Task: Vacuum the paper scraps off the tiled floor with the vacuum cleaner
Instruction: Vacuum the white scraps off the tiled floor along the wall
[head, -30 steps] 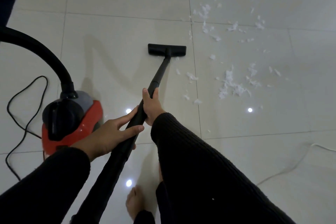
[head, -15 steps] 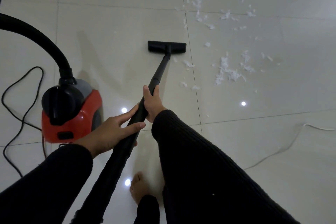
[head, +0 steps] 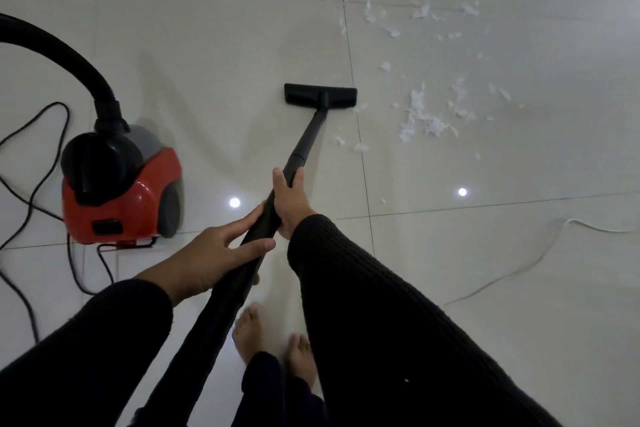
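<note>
Wand long axis runs away, tilted right | nozzle crosswise | both hands' fingers wrapped round wand

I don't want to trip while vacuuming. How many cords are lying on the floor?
2. A black cord loops at the left beside and behind the red vacuum cleaner; a thin white cord trails across the tiles at the right. Both run out of view, so more may be hidden.

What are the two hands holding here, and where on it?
Both grip the vacuum wand: right hand further down the tube, left hand just behind it, on the thicker upper part.
</note>
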The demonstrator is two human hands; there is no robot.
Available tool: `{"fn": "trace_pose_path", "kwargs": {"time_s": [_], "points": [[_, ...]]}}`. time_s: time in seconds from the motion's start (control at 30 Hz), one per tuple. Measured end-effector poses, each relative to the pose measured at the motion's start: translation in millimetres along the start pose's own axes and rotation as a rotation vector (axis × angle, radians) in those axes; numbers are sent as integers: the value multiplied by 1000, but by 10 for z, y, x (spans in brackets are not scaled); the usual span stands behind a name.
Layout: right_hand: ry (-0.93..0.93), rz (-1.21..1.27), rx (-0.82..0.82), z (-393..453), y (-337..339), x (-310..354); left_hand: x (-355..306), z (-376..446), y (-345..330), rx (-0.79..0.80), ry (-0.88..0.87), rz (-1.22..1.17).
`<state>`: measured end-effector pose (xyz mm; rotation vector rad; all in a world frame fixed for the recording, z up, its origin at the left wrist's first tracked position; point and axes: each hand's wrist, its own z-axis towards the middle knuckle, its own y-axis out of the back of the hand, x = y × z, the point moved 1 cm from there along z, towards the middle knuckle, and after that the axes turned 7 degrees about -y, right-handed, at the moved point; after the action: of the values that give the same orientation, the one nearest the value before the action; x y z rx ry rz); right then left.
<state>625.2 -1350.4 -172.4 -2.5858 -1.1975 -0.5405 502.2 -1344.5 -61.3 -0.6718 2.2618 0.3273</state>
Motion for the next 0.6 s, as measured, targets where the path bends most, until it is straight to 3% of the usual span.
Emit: {"fn": "trace_pose_path", "kwargs": {"time_s": [0.6], "points": [[-41,170,-44,-594,343,-779,377,-574,-480,93,63,98]]}}
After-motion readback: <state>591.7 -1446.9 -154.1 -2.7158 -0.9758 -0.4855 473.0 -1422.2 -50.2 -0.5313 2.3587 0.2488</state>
